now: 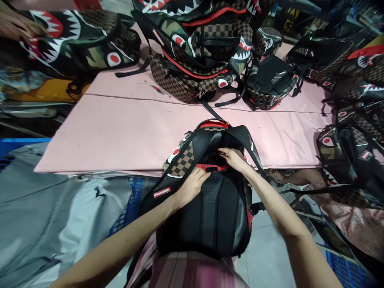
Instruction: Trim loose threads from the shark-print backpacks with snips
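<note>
A black backpack (207,216) with red trim and a brown checkered strap stands upright against my lap, its back panel towards me and its top open. My left hand (193,186) is closed on the near rim of the opening, fingers over the red edge beside a small black label (211,169). Inside the mouth, my right hand (234,159) has its fingers curled together against the dark interior; what they pinch, if anything, is hidden. The shoulder straps (247,144) arch over the far side of the opening.
A pink-covered table (126,124) lies ahead. Several checkered and camouflage shark-mouth backpacks (207,60) are piled on it. Another person's hand (24,28) touches a bag at the upper left. A person's arm (297,178) shows at right, near more backpacks (345,148). Grey sheets (39,224) lie at left.
</note>
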A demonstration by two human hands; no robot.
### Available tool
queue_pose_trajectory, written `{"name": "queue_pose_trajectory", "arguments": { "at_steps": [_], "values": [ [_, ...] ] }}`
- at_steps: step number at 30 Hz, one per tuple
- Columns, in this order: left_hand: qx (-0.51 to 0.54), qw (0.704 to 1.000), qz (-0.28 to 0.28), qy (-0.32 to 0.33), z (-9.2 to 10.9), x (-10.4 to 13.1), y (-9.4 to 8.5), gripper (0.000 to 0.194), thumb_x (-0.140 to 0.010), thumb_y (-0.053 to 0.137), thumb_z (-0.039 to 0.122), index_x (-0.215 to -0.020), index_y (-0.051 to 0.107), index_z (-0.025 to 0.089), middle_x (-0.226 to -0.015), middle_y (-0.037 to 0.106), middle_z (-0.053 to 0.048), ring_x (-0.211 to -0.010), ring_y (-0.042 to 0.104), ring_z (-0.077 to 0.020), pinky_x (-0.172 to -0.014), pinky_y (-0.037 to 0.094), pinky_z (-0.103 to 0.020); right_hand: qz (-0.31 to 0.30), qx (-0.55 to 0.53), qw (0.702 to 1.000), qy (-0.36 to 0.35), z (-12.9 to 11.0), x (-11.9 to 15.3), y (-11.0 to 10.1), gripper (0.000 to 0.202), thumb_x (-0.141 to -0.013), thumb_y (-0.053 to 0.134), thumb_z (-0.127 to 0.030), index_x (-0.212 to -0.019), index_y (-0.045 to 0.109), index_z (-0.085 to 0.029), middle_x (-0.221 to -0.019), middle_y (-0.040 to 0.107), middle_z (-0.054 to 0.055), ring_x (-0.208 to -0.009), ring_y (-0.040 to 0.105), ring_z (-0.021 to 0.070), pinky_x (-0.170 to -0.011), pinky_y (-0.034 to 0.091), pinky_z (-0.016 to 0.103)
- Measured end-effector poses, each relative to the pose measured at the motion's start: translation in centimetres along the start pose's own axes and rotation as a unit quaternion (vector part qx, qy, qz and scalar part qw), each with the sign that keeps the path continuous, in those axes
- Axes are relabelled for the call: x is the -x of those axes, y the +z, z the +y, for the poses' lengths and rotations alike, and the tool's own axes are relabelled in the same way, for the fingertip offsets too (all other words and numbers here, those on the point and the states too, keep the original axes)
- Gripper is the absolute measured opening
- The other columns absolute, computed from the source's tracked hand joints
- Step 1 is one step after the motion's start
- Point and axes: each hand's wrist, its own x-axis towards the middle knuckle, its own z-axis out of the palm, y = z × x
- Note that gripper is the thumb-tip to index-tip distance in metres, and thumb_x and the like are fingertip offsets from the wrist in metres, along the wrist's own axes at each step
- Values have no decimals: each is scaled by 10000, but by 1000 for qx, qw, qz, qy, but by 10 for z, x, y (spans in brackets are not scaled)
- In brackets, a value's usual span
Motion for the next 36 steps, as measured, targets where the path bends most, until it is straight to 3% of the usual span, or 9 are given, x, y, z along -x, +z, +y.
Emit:
{"name": "queue_pose_trajectory", "arguments": {
  "at_steps": [2,5,8,12,16,21,28,32,36],
  "values": [
    [-6,1000,-7,6,2,2,0,475,-759,367,-38,-1173,511,144,-962,544,-81,-971,481,-212,-857,463,-394,3,-34,999,16,5,-12,-5,280,-885,444,-173,-1126,587,-180,-1133,624,57,-1058,560,184,-871,411,279],
    [-14,1000,-6,14,3,11,4,517,-736,361,-62,-1196,488,137,-984,541,-86,-1003,473,-216,-866,460,-398,27,-68,997,9,3,-5,-9,255,-916,395,-215,-1068,594,-168,-1075,638,53,-973,593,158,-814,431,252],
    [-15,1000,-12,19,1,19,11,577,-718,372,-71,-1247,443,149,-1033,547,-90,-1045,465,-227,-891,447,-423,47,13,998,45,-6,16,-10,219,-901,444,-308,-989,601,-181,-955,654,57,-848,613,179,-735,432,266],
    [-14,999,-35,20,-4,24,17,621,-710,388,-59,-1299,390,140,-1103,544,-105,-1099,442,-245,-940,420,-453,-37,113,993,26,-16,26,-4,371,-807,591,-388,-1101,532,-169,-942,649,99,-843,614,242,-699,424,299],
    [-3,999,-38,5,-7,25,20,649,-707,385,-54,-1316,377,171,-1115,546,-101,-1094,462,-242,-943,427,-460,-86,116,990,-6,-17,14,7,180,-813,567,-237,-985,594,-188,-925,659,83,-889,612,250,-714,418,301],
    [1,1000,-19,5,-8,26,24,609,-731,386,-44,-1304,394,162,-1088,559,-103,-1102,465,-240,-943,436,-455,-129,119,984,10,-14,4,15,143,-791,579,-251,-911,654,-231,-942,686,43,-885,622,219,-680,411,260],
    [16,1000,-5,-12,-6,21,20,571,-760,370,-32,-1287,432,180,-1078,569,-101,-1059,491,-231,-937,450,-467,-132,20,991,24,-14,-2,20,170,-779,603,-270,-936,665,-248,-896,698,13,-834,635,204,-681,394,260],
    [40,999,9,-21,-2,18,12,500,-795,361,-7,-1253,461,168,-1065,571,-101,-1079,488,-223,-930,461,-443,-95,-79,989,86,-14,1,18,154,-762,602,-276,-891,659,-216,-782,678,-20,-715,608,154,-628,378,237],
    [73,993,34,-86,2,8,7,340,-862,361,101,-1163,507,162,-998,585,-89,-962,541,-196,-877,477,-398,-82,-183,974,101,-9,4,22,148,-742,588,-261,-843,645,-169,-774,659,-14,-703,584,139,-636,388,234]
  ]
}}
